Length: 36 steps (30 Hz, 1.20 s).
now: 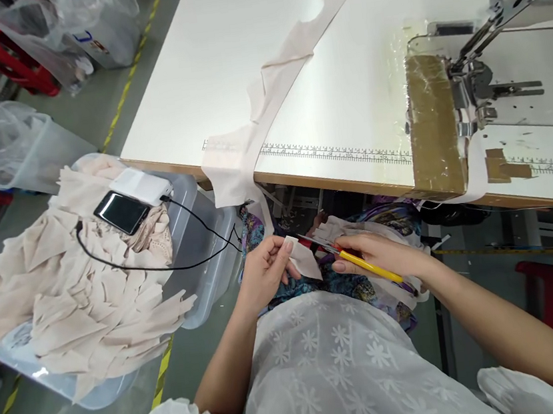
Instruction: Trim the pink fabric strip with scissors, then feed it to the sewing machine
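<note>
My left hand (266, 268), above my lap, pinches a small pale pink fabric piece (306, 260) between thumb and fingers. In my right hand (371, 257) are yellow-handled scissors (368, 265), their blades pointing left at the fabric piece's upper edge. Whether the blades touch the cloth I cannot tell. More pale cloth (335, 228) lies on my lap, partly hidden behind my right hand. A long strip of pale fabric (285, 71) runs across the white table (178, 64) and hangs over its front edge near my left hand.
A sewing machine (478, 85) stands on the table at right, beside a brown taped patch (432, 127). At left, a plastic bin (203, 269) is heaped with fabric pieces (81, 305); a phone (122, 211) and white power bank (140, 185) with a black cable lie on top. Red stools stand around.
</note>
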Available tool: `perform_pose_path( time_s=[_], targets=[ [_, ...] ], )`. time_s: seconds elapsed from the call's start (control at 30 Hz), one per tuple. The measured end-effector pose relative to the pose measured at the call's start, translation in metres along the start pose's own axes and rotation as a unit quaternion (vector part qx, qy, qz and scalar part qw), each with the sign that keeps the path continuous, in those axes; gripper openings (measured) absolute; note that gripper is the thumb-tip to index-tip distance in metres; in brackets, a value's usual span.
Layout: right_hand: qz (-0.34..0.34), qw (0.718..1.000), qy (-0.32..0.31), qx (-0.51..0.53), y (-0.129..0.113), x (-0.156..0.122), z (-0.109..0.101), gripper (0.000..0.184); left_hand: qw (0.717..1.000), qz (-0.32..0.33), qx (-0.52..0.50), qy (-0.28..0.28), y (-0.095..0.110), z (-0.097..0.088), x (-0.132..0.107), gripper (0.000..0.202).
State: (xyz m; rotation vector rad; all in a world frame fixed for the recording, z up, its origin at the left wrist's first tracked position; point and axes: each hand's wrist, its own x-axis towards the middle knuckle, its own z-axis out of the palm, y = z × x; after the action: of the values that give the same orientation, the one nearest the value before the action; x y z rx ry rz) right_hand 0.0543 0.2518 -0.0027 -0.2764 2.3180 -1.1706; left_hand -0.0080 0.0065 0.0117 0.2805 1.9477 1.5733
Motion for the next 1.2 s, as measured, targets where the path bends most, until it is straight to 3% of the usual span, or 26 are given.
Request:
perform_pose_path(
  time_s=[0.17, 0.43, 0.83, 1.2],
  targets=[
    [-0.015, 0.999, -0.042, 0.025, -0.003, 0.011, -0.004, 0.058, 0.989, -0.072, -0.130, -0.028, 0.000, 0.004, 0.005, 0.050],
    [0.012, 0.998, -0.063, 0.010, -0.003, 0.014, -0.008, 0.059, 0.983, -0.094, -0.152, -0.034, -0.002, -0.001, 0.009, 0.047],
    [0.005, 0.991, 0.028, -0.127, 0.000, 0.016, -0.001, 0.048, 0.982, -0.092, -0.165, -0.021, -0.010, -0.003, 0.012, 0.045],
    [0.014, 0.982, 0.029, -0.189, -0.012, 0.022, -0.005, 0.048, 0.981, -0.095, -0.164, -0.040, -0.009, -0.005, 0.012, 0.041]
  ],
)
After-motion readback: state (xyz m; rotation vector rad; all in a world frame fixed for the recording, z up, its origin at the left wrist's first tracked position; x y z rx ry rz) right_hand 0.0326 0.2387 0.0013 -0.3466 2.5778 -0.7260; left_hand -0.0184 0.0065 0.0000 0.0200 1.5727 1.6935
